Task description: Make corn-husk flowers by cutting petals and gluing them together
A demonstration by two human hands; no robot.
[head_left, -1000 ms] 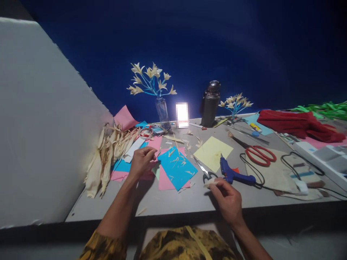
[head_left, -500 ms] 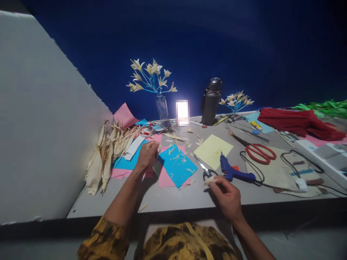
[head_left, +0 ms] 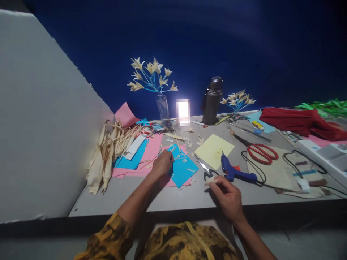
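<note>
My left hand (head_left: 162, 164) is closed over the left edge of a blue paper sheet (head_left: 183, 169) strewn with pale scraps; what its fingers hold, if anything, is too small to make out. Between the thumb and fingers of my right hand (head_left: 227, 195) is a small pale husk piece (head_left: 212, 181). Just beyond that hand lie black-handled scissors (head_left: 208, 172), partly open. A blue glue gun (head_left: 237, 172) rests to their right, its nozzle over a yellow paper sheet (head_left: 214, 150).
Dried corn husks (head_left: 101, 162) are heaped at the left. A glass vase (head_left: 163, 112) with husk flowers and a dark flask (head_left: 213, 103) stand at the back. Red-handled scissors (head_left: 261, 153), a red cloth (head_left: 298, 122) and a black cord (head_left: 245, 160) lie at the right.
My left hand has moved right, from the pink paper to the edge of the blue sheet. My right hand keeps the husk piece in nearly the same place.
</note>
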